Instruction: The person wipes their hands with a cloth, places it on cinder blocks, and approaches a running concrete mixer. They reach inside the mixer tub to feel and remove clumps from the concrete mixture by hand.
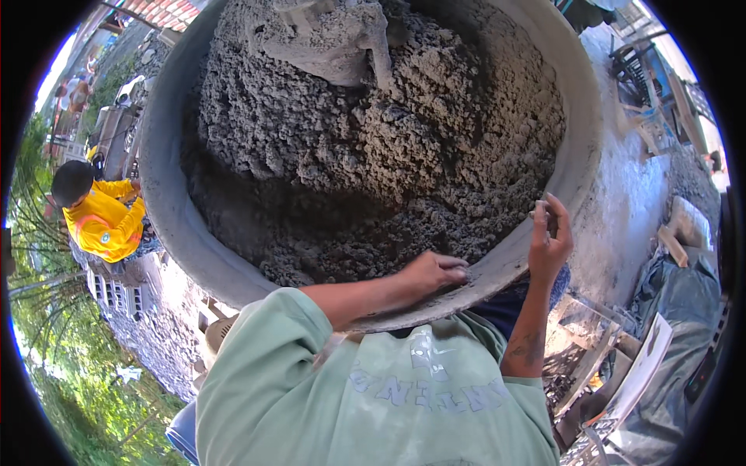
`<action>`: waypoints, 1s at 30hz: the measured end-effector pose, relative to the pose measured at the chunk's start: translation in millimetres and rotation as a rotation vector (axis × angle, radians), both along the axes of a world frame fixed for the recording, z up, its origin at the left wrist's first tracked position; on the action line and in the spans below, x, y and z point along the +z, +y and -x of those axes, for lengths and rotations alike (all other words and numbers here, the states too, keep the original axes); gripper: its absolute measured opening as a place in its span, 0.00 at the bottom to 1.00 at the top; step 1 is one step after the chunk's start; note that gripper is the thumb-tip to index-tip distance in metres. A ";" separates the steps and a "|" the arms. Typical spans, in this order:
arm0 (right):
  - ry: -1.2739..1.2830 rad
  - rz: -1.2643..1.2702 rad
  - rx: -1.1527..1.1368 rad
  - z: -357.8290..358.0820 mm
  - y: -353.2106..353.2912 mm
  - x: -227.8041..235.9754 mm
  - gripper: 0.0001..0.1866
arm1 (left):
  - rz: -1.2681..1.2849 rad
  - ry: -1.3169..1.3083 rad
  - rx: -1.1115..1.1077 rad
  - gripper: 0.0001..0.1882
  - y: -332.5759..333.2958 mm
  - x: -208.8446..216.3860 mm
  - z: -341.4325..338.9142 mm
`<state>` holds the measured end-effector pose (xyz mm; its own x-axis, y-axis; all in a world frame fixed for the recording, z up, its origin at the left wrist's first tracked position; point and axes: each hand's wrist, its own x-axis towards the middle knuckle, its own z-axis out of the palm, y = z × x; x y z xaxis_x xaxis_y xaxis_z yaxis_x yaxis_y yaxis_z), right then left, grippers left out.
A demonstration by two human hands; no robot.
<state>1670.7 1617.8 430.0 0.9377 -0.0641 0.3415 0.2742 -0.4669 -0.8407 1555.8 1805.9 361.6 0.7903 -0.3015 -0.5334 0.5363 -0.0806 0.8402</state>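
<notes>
A big round mixing pan (175,225) of grey metal spreads in front of me. Crumbly grey wet concrete (435,124) fills much of it, heaped toward the far side and lower and darker near me. A mortar-caked mixer part (326,46) stands in the heap. At the near rim, my left hand (439,276) has its fingers curled together; whatever may be in them is hidden. My right hand (550,241) is raised beside the right part of the rim, fingers loosely bent and apart, with pale grey residue on the tips. Nothing clear shows between them.
A person in a yellow shirt (105,221) is beyond the pan's left side, near hollow blocks (116,291) and gravel (167,342). At right lie a dark tarp (676,311), wooden boards (594,334) and a pale sack (688,221). Trees (85,404) fill the lower left.
</notes>
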 end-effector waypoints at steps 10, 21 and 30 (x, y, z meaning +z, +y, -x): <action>-0.023 -0.032 -0.006 -0.1 2.0 0.3 0.11 | 0.106 -0.048 0.117 0.20 40.7 25.2 -8.3; 0.054 0.294 0.277 -12.9 -9.2 -5.1 0.15 | 0.003 -0.176 0.780 0.17 164.3 68.0 69.5; 0.496 0.673 0.660 -13.5 -19.7 56.8 0.23 | -0.431 -0.622 1.594 0.18 222.8 126.1 260.8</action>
<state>1684.3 1598.1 486.8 0.7620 0.5671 -0.3127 0.3401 -0.7614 -0.5519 1294.9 2028.7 487.7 0.2462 0.9633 0.1067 -0.0548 -0.0961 0.9939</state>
